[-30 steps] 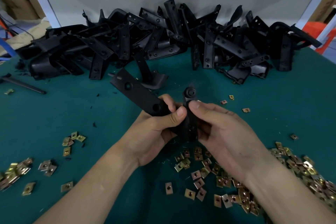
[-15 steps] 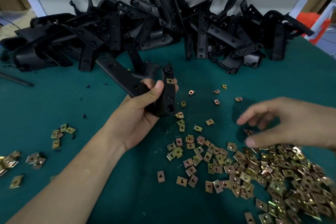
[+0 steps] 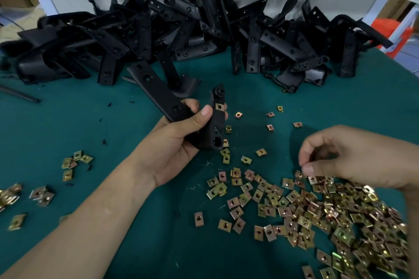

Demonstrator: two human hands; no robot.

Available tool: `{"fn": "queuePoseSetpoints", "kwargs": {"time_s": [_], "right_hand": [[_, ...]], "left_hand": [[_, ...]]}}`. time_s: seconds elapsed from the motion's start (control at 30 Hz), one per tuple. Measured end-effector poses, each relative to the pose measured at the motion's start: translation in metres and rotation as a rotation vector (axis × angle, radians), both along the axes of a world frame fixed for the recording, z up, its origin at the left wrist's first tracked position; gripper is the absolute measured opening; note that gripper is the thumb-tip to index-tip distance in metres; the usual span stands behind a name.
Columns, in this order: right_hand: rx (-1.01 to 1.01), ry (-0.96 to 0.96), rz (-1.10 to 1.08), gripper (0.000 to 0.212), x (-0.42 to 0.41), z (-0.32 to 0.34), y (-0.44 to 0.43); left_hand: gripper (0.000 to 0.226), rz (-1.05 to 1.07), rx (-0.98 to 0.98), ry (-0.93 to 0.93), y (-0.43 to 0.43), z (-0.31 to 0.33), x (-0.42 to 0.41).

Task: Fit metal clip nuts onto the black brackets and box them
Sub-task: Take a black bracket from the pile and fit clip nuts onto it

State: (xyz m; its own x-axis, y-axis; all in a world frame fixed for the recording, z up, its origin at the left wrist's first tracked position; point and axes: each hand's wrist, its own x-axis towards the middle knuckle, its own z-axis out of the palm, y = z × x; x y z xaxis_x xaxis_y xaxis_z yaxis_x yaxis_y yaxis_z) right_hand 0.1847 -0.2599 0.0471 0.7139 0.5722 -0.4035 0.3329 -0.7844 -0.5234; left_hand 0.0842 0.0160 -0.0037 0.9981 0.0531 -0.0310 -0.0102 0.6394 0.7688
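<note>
Left hand [image 3: 174, 142] grips black angled plastic bracket [image 3: 215, 129]. Right hand [image 3: 353, 156] curled over near-right heap of brass-coloured metal clip nuts [image 3: 328, 210], hold unclear. Pinch single nut, open mouth leading.

A green table [image 3: 68, 120] is bearing a heap of black brackets [image 3: 181, 36] along its far side; clip nuts [image 3: 317, 210] are lying thick at near right, sparser at left.

Black angled bracket [image 3: 215, 129], one brass-coloured clip nut [image 3: 219, 106] fitted near its upper end. Loose clip nuts [image 3: 317, 210] scattered lower right; bracket pile [image 3: 181, 36] at rear.
</note>
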Motion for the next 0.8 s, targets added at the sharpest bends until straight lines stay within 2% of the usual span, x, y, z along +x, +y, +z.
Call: {"fn": "queuePoseSetpoints", "kwargs": {"time_s": [0.17, 0.27, 0.37, 0.5, 0.63, 0.8], "right_hand": [[0.14, 0.032, -0.025, 0.023, 0.0, 0.0, 0.002], [0.401, 0.108, -0.092, 0.014, -0.004, 0.003, 0.012], [0.633, 0.2, -0.099, 0.022, -0.014, 0.004, 0.031], [0.894, 0.307, -0.152, 0.019, -0.03, 0.001, 0.06], [0.998, 0.374, -0.218, 0.021, -0.043, -0.005, 0.079], [1.035, 0.419, -0.252, 0.018, -0.052, -0.013, 0.092]], "left_hand": [[0.014, 0.004, -0.009, 0.007, 0.0, 0.0, 0.0], [0.014, 0.013, -0.024, 0.014, 0.0, 0.0, 0.0], [0.019, 0.012, -0.062, 0.011, 0.001, -0.001, 0.0], [0.032, -0.002, -0.063, -0.024, 0.003, -0.001, -0.002], [0.033, -0.038, -0.083, -0.068, 0.003, -0.001, -0.003], [0.022, -0.057, -0.114, -0.09, 0.002, 0.001, -0.004]]}}
